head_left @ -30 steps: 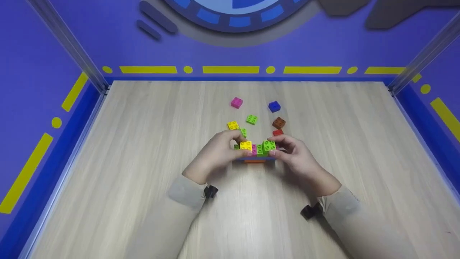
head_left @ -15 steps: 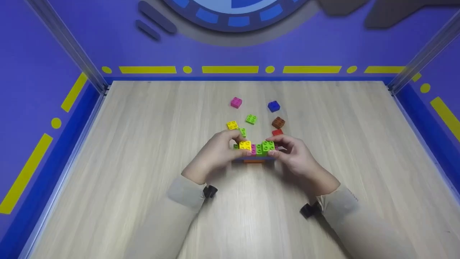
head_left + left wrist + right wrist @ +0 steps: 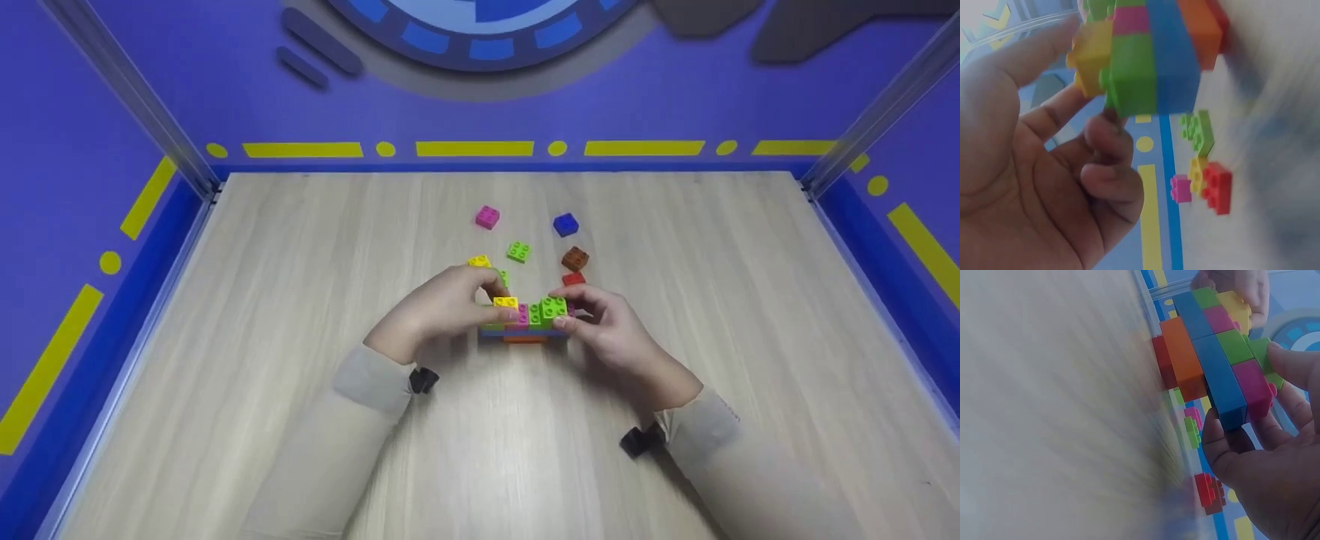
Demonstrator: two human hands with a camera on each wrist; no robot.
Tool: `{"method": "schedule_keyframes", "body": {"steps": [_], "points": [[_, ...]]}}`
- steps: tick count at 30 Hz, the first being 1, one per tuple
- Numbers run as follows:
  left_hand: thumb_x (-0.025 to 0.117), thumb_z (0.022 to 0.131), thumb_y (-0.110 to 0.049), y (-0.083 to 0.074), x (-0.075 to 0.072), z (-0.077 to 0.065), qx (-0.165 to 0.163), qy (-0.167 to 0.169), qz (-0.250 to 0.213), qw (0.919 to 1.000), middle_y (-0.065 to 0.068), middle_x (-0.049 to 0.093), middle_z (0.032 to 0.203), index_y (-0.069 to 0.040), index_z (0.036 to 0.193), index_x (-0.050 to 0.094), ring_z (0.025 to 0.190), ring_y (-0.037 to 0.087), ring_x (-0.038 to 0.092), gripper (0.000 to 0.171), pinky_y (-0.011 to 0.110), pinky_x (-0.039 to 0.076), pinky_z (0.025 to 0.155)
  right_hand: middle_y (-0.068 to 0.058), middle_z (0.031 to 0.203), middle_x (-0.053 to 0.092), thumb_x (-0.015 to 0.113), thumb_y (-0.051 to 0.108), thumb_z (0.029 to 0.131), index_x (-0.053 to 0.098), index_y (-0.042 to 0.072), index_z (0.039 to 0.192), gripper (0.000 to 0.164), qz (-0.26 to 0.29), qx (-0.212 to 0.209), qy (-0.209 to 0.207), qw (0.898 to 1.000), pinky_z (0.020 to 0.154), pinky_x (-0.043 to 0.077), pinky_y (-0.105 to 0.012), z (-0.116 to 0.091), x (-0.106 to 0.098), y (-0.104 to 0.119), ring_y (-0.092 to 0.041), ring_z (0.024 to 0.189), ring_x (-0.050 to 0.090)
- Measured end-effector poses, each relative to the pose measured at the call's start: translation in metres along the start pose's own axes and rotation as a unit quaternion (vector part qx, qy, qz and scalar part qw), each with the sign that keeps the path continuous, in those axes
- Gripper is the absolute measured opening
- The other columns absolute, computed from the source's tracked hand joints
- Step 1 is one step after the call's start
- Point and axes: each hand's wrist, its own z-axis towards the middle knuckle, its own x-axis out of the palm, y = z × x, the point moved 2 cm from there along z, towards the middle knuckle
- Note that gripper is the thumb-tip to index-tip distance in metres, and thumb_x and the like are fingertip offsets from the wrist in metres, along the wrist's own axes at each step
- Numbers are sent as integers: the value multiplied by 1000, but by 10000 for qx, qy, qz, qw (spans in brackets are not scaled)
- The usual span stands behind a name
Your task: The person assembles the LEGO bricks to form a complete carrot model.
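Note:
A stack of toy building bricks stands between my two hands at the middle of the table. Red (image 3: 1163, 363) is its lowest brick, then orange (image 3: 1183, 363), then two blue bricks (image 3: 1221, 377) end to end. Green and pink bricks (image 3: 1253, 388) form a row above, topped by a yellow brick (image 3: 505, 302) and a light green brick (image 3: 554, 307). My left hand (image 3: 450, 304) pinches the yellow brick between thumb and forefinger. At the other end my right hand (image 3: 615, 330) grips the stack, thumb against the light green brick, lower fingers curled by the blue end.
Beyond the stack lie loose bricks: pink (image 3: 487, 217), blue (image 3: 566, 224), light green (image 3: 518, 251), brown (image 3: 575, 259) and red (image 3: 574, 279). A loose yellow brick (image 3: 479, 261) is partly behind my left hand. Blue walls (image 3: 480, 112) enclose the wooden table (image 3: 262, 300).
My left wrist has risen and shifted slightly to the left, and the left thumb covers more of the yellow brick. The right hand keeps its grip. The head view has shifted a little.

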Motion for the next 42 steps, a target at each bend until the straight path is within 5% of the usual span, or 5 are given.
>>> {"method": "schedule_keyframes", "body": {"steps": [5, 12, 16, 19, 42], "points": [[72, 112, -43, -1, -15, 19, 71, -202, -2, 9998, -1, 77, 133, -19, 133, 78, 125, 20, 68, 32, 49, 55, 118, -10, 131, 73, 79, 2, 103, 73, -1, 138, 35, -56, 27, -21, 10000, 108, 56, -25, 0, -1, 0, -20, 120, 66], [66, 116, -33, 6, -13, 53, -168, -118, -254, 9995, 2, 69, 147, -20, 147, 70, 58, 20, 49, 33, 33, 50, 57, -11, 131, 73, 78, 2, 104, 73, 0, 138, 34, -38, 5, 44, 10000, 106, 56, -24, 0, 0, -2, -21, 120, 65], [67, 116, -30, 11, -5, 75, -27, -52, -127, 9999, 4, 70, 153, -21, 150, 70, 102, 25, 72, 35, 42, 62, 95, -12, 131, 73, 78, 3, 105, 72, 0, 139, 35, -74, -12, 92, 9999, 106, 56, -24, 1, 0, -2, -23, 120, 64], [69, 115, -29, 11, 1, 89, 6, 77, -31, 10000, 5, 71, 154, -24, 150, 71, 147, 27, 63, 36, 52, 47, 129, -13, 133, 72, 77, 4, 105, 72, 1, 140, 36, -91, 33, 112, 9999, 105, 56, -23, 1, 0, -1, -25, 121, 63], [70, 112, -13, -31, 6, 151, 87, 933, 622, 9937, 0, 60, 164, -33, 159, 66, 153, 26, 57, 51, 48, 48, 130, -19, 132, 73, 80, -1, 101, 72, -3, 138, 38, 58, -218, 77, 9997, 105, 56, -27, 0, 4, 0, -17, 117, 65]]}}
